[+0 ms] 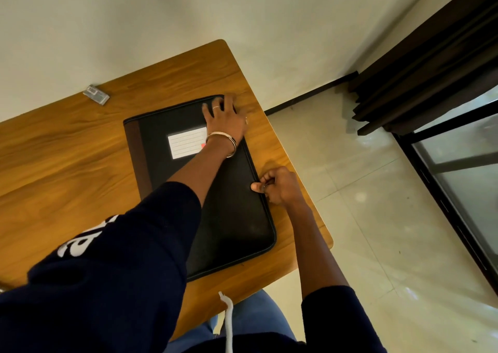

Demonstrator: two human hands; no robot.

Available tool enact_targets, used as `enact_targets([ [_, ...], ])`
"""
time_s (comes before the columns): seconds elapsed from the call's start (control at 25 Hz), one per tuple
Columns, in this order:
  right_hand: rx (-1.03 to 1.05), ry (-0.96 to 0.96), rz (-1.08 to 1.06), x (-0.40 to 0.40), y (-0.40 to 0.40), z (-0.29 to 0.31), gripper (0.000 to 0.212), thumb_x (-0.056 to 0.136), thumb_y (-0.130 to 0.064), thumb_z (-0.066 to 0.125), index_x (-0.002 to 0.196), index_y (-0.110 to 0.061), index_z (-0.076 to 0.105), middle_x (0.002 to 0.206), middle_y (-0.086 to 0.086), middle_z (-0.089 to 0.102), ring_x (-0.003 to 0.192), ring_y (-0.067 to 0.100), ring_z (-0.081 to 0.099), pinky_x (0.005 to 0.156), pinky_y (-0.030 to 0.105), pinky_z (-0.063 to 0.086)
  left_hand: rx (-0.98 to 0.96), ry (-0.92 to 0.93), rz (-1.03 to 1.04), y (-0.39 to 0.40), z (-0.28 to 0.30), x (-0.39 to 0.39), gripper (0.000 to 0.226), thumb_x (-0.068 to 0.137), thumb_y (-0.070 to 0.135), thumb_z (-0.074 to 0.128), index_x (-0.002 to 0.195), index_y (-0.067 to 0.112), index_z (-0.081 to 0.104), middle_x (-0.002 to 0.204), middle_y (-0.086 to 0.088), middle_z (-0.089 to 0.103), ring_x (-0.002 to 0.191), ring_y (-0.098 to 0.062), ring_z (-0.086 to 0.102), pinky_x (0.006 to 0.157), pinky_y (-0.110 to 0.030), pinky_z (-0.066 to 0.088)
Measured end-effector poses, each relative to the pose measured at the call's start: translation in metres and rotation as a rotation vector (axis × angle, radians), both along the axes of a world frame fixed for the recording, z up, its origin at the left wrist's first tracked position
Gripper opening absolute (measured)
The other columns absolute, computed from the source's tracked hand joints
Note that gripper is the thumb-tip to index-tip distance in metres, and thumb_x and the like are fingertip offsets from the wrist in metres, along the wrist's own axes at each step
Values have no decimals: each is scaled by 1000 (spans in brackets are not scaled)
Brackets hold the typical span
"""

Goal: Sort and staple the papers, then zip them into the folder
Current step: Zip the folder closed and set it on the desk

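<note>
The black folder (231, 212) lies closed on the wooden bench (67, 148). The left hand (225, 118) presses flat, fingers spread, on its far corner — the right hand (277, 187) pinches the zip pull at its right edge.

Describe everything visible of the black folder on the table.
The folder is a flat black case, leather-like in look, with a brown strip along its left edge, rounded corners and a white lined label on top. It lies closed on the wooden table near its right edge. The left hand presses its far corner; the right hand pinches something small at its right edge, probably the zip pull.
</note>
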State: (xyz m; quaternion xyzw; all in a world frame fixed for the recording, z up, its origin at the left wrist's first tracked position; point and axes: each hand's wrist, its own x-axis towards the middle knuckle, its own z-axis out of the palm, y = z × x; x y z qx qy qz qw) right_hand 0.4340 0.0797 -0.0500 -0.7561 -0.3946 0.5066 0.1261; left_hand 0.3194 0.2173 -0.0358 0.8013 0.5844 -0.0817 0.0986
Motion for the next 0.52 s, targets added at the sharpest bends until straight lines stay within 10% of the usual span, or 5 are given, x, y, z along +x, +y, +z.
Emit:
enact_targets([
  [0.2, -238, 42, 189, 11, 35, 15, 22, 80, -21, 75, 89, -4, 65, 76, 8, 64, 65, 16, 62, 65, 29, 54, -128, -78, 61, 33, -3, -6, 26, 94, 38, 44, 115, 24, 53, 140, -11, 33, 134, -42, 22, 106, -68, 11],
  [0.52, 370, -219, 119, -38, 113, -3, 21, 93, -22, 58, 108, -7, 61, 101, 11, 67, 90, 27, 63, 75, 37, 51, -184, -108, 30, 49, -3, -11, 14, 89, 40, 48, 97, 33, 58, 127, 1, 43, 125, -37, 28, 105, -58, 16],
])
